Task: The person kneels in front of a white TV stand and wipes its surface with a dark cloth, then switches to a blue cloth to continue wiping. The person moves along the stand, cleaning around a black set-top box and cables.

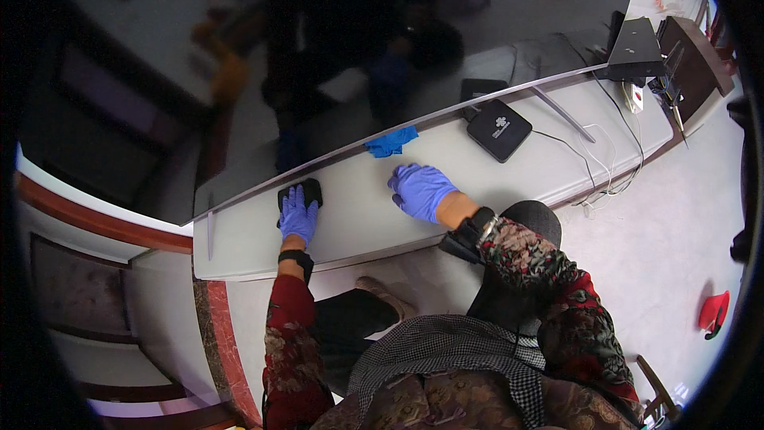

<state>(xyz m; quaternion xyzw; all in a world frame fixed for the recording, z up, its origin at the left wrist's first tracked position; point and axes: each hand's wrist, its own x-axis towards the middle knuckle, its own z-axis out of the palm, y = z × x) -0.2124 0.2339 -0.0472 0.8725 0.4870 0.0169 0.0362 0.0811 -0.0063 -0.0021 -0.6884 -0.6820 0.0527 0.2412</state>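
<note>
My left hand (298,215), in a purple-blue disposable glove, lies flat with its fingers on a black box-like device (311,192) at the left of a white cabinet top (352,209). Over the middle of that top is my right hand (421,192), gloved alike, its fingers curled; whether anything is under or in them cannot be told. Just beyond it, a crumpled blue cloth (392,142) lies at the lower edge of a large television (358,42). A black set-top box (499,131) with a cable sits to the right of my right hand.
A metal television foot (564,114) slants across the top's right side, a thinner one (209,236) at its left end. Loose cables (609,173) hang over the front edge at right. A black router-like device (637,51) stands at the far right. A red container (713,312) is on the floor.
</note>
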